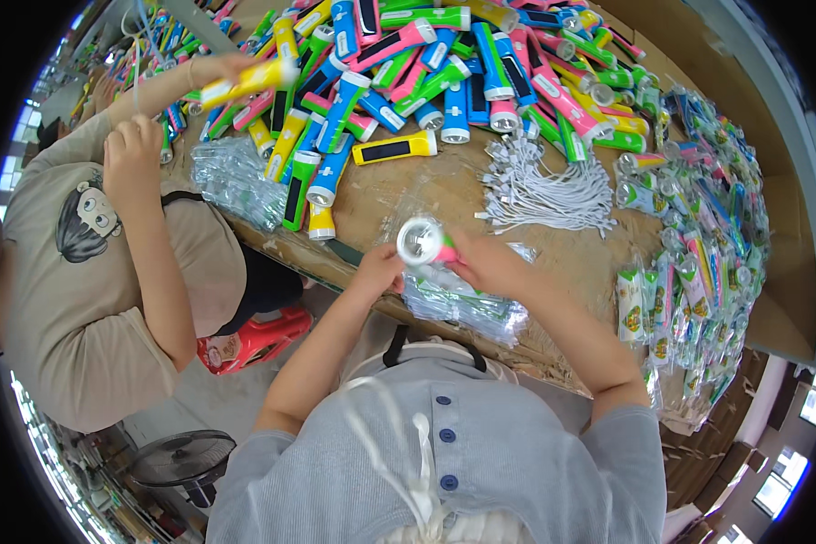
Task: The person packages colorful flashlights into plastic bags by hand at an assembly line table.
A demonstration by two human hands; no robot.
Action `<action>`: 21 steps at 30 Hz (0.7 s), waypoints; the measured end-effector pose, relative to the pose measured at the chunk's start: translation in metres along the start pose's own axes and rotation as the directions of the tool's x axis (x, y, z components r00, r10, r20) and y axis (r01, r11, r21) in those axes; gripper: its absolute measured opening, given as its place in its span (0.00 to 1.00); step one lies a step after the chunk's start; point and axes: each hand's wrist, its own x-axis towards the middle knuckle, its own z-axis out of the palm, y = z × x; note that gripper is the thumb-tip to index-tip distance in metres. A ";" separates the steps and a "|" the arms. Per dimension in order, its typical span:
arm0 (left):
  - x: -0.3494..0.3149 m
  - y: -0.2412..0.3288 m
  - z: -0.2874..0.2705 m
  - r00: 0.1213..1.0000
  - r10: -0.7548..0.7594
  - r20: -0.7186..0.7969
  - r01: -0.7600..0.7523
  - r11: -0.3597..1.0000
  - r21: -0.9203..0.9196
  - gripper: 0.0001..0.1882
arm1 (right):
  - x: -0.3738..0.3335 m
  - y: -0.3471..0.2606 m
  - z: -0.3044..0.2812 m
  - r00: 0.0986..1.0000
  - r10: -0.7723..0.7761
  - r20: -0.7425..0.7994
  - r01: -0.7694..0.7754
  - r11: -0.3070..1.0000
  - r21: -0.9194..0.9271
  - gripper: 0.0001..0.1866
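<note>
My right hand (488,264) is closed round the pink and green body of a flashlight (421,242), its round white lamp end tilted up toward me. Close to the left side of that lamp end, my left hand (380,271) has its fingers pressed together; what they pinch is too small and blurred to make out. Clear film shows faintly around the lamp. Under both hands, at the table's near edge, lies a stack of clear plastic bags (467,308).
Loose flashlights (394,150) in several colours are heaped at the far side of the cardboard-covered table (553,263). White cables (553,190) lie right of centre, bagged flashlights (689,272) farther right. At left, a co-worker's hand (222,68) holds a yellow flashlight (249,82) near more bags (236,181).
</note>
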 end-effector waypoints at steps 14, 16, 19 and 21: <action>-0.007 0.029 0.010 0.962 0.250 -0.112 -0.163 0.851 0.499 0.08 | -0.096 0.031 0.022 0.995 -0.016 -0.102 -0.031 0.895 -0.445 0.21; -0.010 0.032 0.011 0.986 0.135 -0.095 -0.087 0.915 0.394 0.08 | -0.115 0.032 0.014 0.967 -0.199 -0.162 0.060 0.789 -0.612 0.18; -0.027 0.034 0.023 0.927 0.374 0.025 -0.245 0.553 0.797 0.12 | -0.130 0.024 0.003 0.959 -0.097 -0.265 -0.035 0.891 -0.453 0.10; -0.039 0.034 0.043 0.758 0.633 0.157 -0.239 0.045 0.970 0.13 | -0.134 0.010 -0.001 0.947 0.148 -0.285 -0.178 0.981 -0.080 0.09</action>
